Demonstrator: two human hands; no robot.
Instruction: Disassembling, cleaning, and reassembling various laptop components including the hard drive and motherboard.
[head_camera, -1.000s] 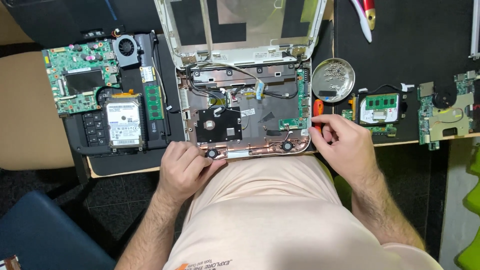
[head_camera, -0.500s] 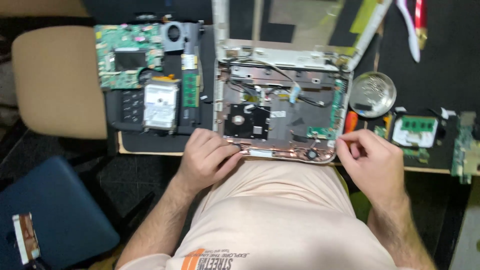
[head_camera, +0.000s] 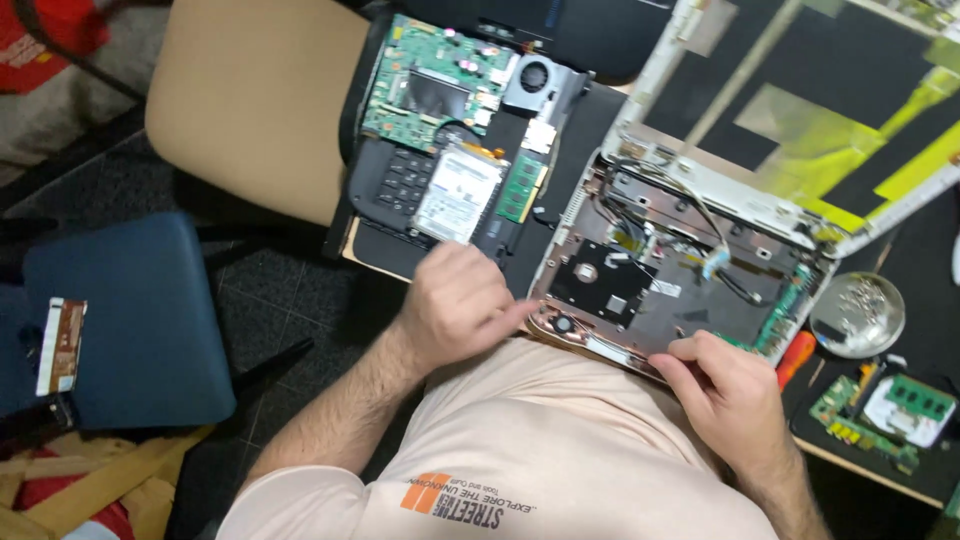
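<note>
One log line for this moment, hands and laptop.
left hand: on laptop base front-left corner | right hand: on front edge | screwdriver: beside right hand | lid: open

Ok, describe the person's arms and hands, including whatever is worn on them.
Both arms are bare and hairy along the forearms, with no sleeves reaching them. The left hand and right hand wear no gloves; no rings or watch show. A pale peach T-shirt with an orange-and-dark chest print covers the torso.
</note>
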